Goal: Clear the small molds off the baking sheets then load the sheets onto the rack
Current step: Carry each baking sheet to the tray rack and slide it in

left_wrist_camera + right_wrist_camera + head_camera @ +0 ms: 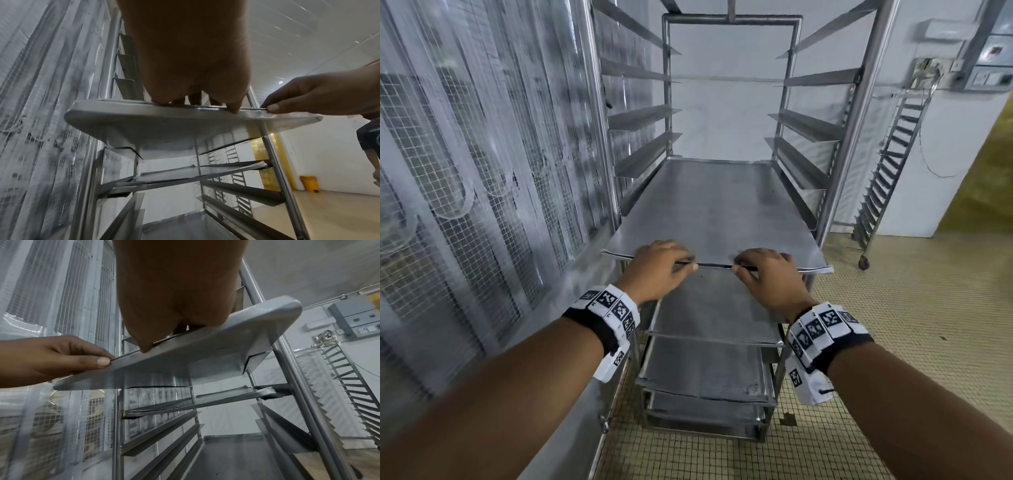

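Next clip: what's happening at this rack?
A person is loading a baking sheet into a metal rack. The left hand and right hand both grip its near edge, thumbs underneath. The sheet rests on the side rails, its near end sticking out. More sheets sit on lower rails; the upper rails are empty. No molds show.

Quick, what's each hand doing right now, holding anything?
Left hand: pinches the near edge of the baking sheet.
Right hand: pinches the same edge.

A bare perforated metal baking sheet (715,205) lies flat, partway into the steel rack (859,113).
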Demonstrator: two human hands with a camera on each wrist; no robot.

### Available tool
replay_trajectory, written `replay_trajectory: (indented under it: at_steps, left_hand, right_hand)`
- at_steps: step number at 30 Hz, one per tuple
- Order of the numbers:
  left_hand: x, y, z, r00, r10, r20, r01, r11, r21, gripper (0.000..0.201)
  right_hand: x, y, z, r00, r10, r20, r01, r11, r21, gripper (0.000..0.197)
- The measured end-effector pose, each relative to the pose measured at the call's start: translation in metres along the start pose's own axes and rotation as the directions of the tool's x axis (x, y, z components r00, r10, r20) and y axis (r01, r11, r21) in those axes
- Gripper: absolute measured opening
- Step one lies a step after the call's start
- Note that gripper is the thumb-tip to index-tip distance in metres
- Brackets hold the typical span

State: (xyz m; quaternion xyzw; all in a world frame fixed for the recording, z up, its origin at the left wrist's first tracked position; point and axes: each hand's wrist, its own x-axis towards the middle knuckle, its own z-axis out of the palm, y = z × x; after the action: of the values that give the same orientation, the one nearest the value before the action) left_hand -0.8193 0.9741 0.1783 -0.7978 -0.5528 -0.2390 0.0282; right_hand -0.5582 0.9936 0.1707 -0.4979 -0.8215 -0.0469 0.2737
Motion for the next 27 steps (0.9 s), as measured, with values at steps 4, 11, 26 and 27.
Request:
replay_trajectory:
  at_steps: [4,11,26,27]
  left_hand:
    - [0.012,-0.009,0.008,1.0,-0.006,-0.017,0.006,1.0,0.004,0.065]
    - [0.042,-0.03,0.024,0.998,0.006,-0.056,-0.004,0.999,0.039,0.06]
    - [0.119,-0.073,0.061,0.98,0.053,-0.19,-0.038,0.996,0.08,0.049]
    - [0.123,-0.074,0.062,0.981,0.053,-0.189,-0.038,0.996,0.081,0.05]
  right_hand:
    - [0.006,0.005,0.014,0.994,-0.01,-0.105,0.01,1.0,-0.003,0.032]
    - [0.034,0.019,0.034,0.983,-0.032,-0.18,0.028,0.999,-0.027,0.037]
    - [0.111,0.059,0.07,0.984,0.009,-0.176,-0.024,0.996,-0.082,0.035]
    - [0.115,0.061,0.072,0.984,0.013,-0.178,-0.028,0.996,-0.082,0.036]
